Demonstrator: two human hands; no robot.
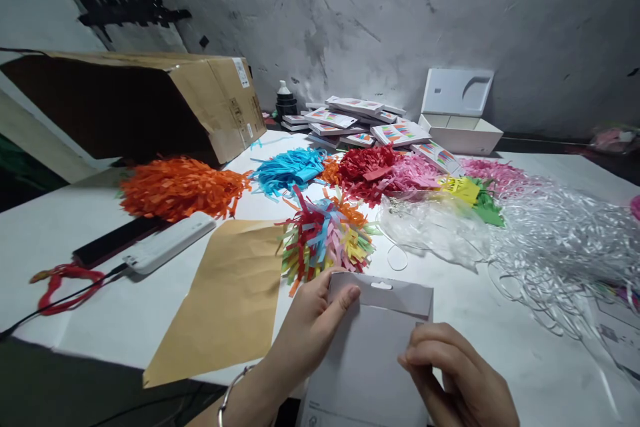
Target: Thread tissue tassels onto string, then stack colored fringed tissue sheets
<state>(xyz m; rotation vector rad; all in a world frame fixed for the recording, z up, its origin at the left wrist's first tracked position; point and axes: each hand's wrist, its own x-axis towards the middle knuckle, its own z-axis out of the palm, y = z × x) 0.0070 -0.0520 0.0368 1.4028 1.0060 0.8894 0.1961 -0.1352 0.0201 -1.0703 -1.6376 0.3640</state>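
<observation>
A flat grey cardboard package [373, 353] with a hang-hole flap at its top is held upright near the table's front edge. My left hand [313, 323] grips its upper left corner, thumb pressed on the flap. My right hand [457, 370] pinches its right edge with the fingers curled. Just behind the package lies a bundle of mixed-colour paper strips [325, 237].
Piles of shredded paper lie across the white table [100, 307]: orange [180, 187], blue [290, 170], red [365, 170], pink [493, 173]. A brown paper sheet [225, 297], clear plastic strands [555, 247], stacked printed boxes [350, 120], an open white box [457, 113] and a large cardboard carton [150, 103] are around.
</observation>
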